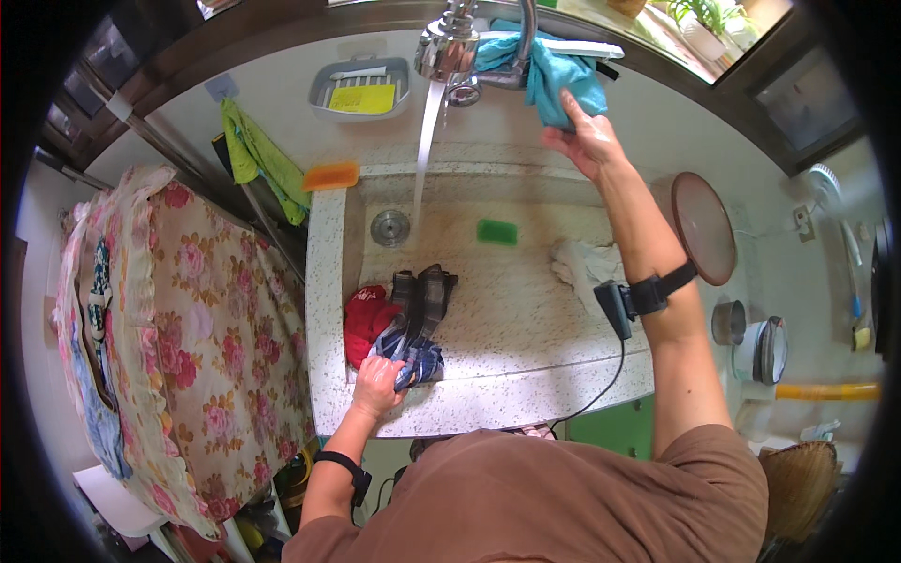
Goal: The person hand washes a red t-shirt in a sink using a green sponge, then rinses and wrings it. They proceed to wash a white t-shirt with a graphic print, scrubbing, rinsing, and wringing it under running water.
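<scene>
Water runs from the chrome faucet (450,47) into a speckled stone sink (497,305) near its round drain (389,226). My right hand (587,141) is up at the back, closed on a teal cloth (560,84) hanging by the faucet. Low at the sink's left front, my left hand (380,383) grips dark plaid clothing (422,296), beside a red cloth (371,319). A green soap bar (496,231) lies mid-basin, and pale fabric (580,265) lies at the right, partly behind my right arm.
A floral-covered object (221,357) stands left of the sink, and a green towel (249,145) hangs behind it. An orange brush (330,175) sits on the back-left rim, below a grey holder (359,89). A round basin (704,230) leans at the right.
</scene>
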{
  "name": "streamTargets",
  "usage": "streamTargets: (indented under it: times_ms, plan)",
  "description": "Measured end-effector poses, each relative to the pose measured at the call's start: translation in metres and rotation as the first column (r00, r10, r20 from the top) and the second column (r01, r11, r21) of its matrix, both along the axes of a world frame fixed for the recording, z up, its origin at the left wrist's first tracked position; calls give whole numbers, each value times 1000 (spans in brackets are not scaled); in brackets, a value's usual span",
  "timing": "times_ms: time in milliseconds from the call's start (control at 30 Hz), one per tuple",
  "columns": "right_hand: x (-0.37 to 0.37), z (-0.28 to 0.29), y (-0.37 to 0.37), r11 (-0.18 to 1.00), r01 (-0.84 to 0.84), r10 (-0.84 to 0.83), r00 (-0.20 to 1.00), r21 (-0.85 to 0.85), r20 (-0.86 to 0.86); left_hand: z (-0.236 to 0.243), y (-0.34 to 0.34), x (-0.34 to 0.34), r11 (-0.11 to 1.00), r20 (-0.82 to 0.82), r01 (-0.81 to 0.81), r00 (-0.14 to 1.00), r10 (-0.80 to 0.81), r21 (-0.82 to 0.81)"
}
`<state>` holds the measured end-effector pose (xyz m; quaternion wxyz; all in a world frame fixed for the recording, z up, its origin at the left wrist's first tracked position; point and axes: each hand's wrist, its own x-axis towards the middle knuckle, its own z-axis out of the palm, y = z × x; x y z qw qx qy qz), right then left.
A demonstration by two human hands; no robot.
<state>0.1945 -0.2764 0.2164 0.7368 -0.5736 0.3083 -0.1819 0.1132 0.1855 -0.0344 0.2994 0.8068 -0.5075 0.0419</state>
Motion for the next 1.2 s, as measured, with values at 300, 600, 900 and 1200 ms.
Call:
streamTargets:
  times_ms: [300,600,900,1200]
  plan:
    - [-7,21,-77,360,353,115,902,-864,417,-4,-1,-1,999,-65,-24,998,26,23]
    - [-41,-173,-85,849,-301,-9,814,435,581,0,-5,1,1000,-11,-30,1000,30,5]
    - [-20,-365,-47,204,-918,181,376,-339,-909,4,-3,4,999,-106,-8,994,13,50]
    - [-4,-335,-35,177,-964,231,235,-197,-944,7,-5,2,996,-145,-62,987,71,70]
